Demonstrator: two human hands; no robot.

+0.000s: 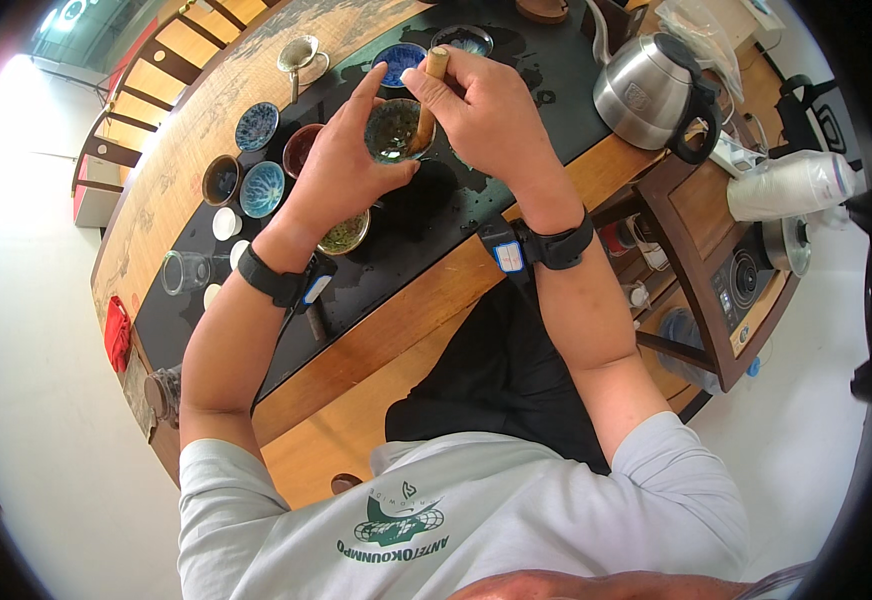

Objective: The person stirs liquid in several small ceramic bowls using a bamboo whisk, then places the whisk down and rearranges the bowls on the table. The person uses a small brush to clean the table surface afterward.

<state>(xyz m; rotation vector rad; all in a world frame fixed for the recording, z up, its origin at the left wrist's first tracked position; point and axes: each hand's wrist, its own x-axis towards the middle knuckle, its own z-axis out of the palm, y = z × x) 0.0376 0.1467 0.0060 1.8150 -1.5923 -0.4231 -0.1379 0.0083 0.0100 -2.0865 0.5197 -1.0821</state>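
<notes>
My left hand (337, 166) grips a dark greenish glazed tea cup (388, 129) by its rim and side, its mouth tilted towards me. Between the thumb and fingers of my right hand (487, 114) is a slim stick-like tool with a light wooden handle (436, 63). Its brown lower end reaches inside the cup, seemingly a tea brush, though its tip is hard to make out. Just beyond the held cup lies a blue glazed cup (398, 61). A reddish-brown cup (299, 150) is partly hidden by my left hand, and a green speckled cup (346, 234) sits below that wrist.
A wet black tea mat (436, 225) covers much of the wooden table. Several glazed cups, including a light blue one (262, 189), stand left. A steel kettle (642, 94) is at the right edge. A strainer (298, 54), a glass jar (183, 272) and a red cloth (117, 334) lie farther out.
</notes>
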